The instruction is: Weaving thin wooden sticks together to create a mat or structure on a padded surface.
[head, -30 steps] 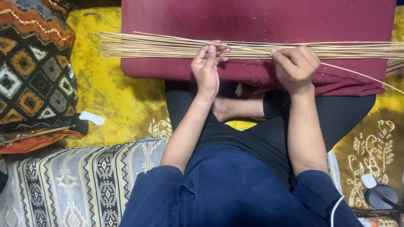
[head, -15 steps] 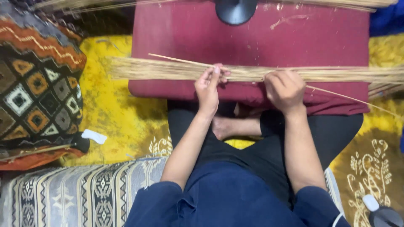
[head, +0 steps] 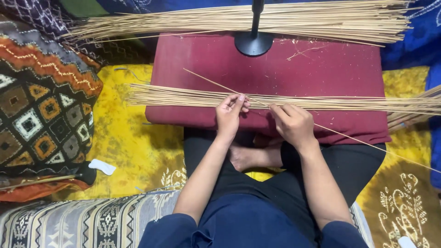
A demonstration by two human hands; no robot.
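- I see the left hand [head: 229, 111] with fingers curled, pinching the flat row of thin pale bamboo sticks [head: 183, 96] lying across the dark red cushion [head: 321, 69].
- Right hand [head: 294, 124] is closed on one single thin stick [head: 216, 83] running diagonally over the row.
- Second, thicker bundle of sticks [head: 298, 20] lies along the cushion's far edge, beside a black round stand base [head: 253, 43].

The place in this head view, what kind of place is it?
Probably a home floor used for craft work. The person sits cross-legged on a yellow patterned cloth, a patterned cushion lies beside, and both hands sort thin sticks on a maroon pad.
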